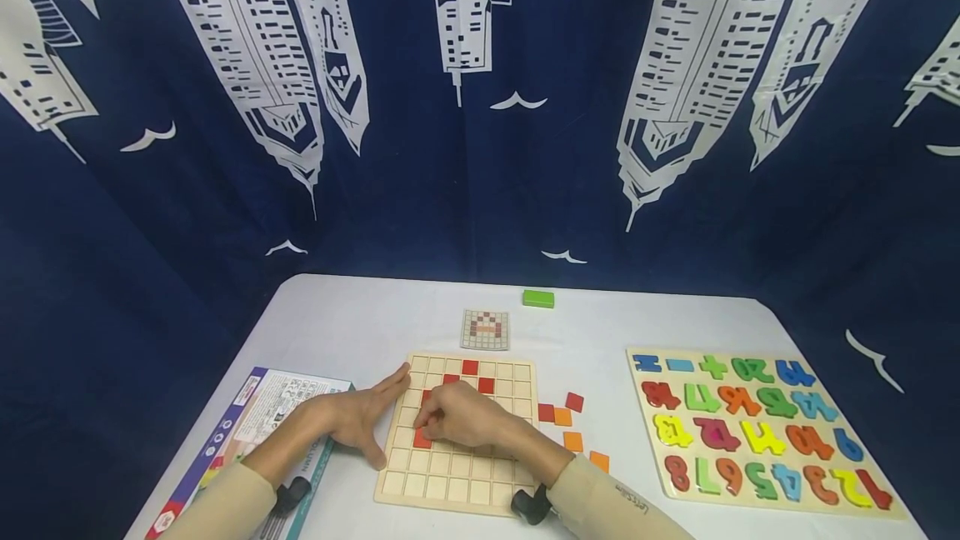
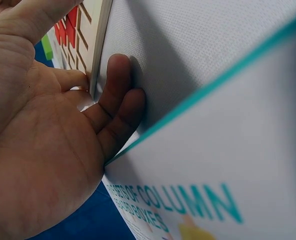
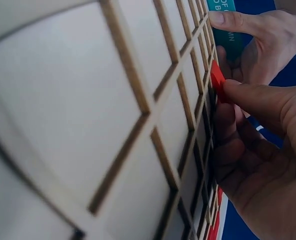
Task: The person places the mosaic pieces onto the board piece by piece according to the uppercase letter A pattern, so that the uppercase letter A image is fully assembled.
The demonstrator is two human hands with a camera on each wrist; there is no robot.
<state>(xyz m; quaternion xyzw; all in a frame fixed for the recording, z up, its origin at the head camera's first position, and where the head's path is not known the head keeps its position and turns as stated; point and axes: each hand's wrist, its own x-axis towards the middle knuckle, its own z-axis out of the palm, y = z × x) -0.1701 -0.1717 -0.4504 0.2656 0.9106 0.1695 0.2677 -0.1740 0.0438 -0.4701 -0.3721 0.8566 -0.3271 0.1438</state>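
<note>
A wooden grid board (image 1: 427,486) lies in front of me, with several red square tiles (image 1: 470,367) in its cells. Over its left-middle part, my right hand (image 1: 468,415) pinches a red tile (image 3: 217,80) between thumb and fingertips, close to the cells. My left hand (image 1: 356,419) is spread along the board's left edge, thumb and fingertips touching it, palm free of any object. In the left wrist view, two of its fingers (image 2: 119,80) bend loosely beside the board. A small pattern card (image 1: 485,330) lies behind the board.
Loose red and orange tiles (image 1: 573,442) lie right of the board. Farther right is a number puzzle board (image 1: 652,461) with colourful pieces. A printed box (image 1: 255,407) lies under the left forearm. A green block (image 1: 538,298) sits near the table's back edge.
</note>
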